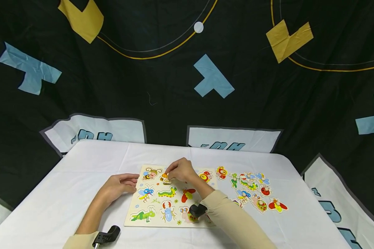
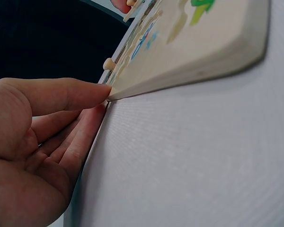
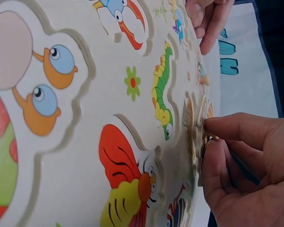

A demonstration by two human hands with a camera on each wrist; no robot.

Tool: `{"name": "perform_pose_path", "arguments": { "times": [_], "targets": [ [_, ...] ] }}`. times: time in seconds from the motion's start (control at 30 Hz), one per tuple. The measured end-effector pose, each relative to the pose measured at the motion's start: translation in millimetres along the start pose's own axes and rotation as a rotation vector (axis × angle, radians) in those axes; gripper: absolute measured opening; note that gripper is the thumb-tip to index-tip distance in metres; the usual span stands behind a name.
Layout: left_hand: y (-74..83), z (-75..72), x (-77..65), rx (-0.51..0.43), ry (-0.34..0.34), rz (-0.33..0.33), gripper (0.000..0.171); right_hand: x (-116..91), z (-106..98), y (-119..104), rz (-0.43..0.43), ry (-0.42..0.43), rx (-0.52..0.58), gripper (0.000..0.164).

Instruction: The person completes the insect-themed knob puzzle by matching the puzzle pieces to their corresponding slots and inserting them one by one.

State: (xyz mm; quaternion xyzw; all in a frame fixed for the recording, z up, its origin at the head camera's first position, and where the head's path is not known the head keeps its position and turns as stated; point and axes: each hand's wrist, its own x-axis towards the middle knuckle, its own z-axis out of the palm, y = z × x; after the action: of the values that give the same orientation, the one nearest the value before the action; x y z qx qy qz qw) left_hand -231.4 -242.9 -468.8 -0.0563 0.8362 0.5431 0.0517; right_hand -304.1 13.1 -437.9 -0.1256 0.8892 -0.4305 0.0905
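Note:
On the white table lies a wooden peg puzzle board [image 1: 132, 221] with insect pictures in cut-out recesses. My right hand [image 1: 182, 170] pinches a small orange, striped puzzle piece [image 1: 165, 178] by its knob, over the board's top row. In the right wrist view the piece [image 3: 199, 137] stands nearly edge-on, so its picture is mostly hidden. My left hand [image 1: 116, 187] rests at the board's left edge; its thumb [image 2: 71, 92] touches the edge, with the other fingers extended beside it. A bee piece [image 1: 150, 174] is at the board's upper left.
Several loose insect pieces lie right of the board, among them a ladybug [image 1: 265, 190], a green caterpillar [image 1: 248, 185] and a red-winged bug [image 1: 278, 205]. My right forearm [image 1: 233, 218] covers the board's lower right. A dark curtain [image 1: 162, 110] hangs behind the table.

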Motion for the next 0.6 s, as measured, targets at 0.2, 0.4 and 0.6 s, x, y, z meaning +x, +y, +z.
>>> {"name": "perform_pose_path", "arguments": {
  "times": [0.2,0.4,0.6],
  "targets": [
    [-0.3,-0.7,0.5,0.010,0.005,0.002,0.061,2,6,1,0.005,0.007,0.013,0.008],
    [0.6,-1.0,-0.3,0.017,0.006,0.000,0.061,4,12,4,0.025,0.012,0.013,0.008],
    [0.5,-0.3,-0.1,0.002,0.004,0.002,0.060,5,15,6,0.030,0.021,0.025,0.009]
  ]
}}
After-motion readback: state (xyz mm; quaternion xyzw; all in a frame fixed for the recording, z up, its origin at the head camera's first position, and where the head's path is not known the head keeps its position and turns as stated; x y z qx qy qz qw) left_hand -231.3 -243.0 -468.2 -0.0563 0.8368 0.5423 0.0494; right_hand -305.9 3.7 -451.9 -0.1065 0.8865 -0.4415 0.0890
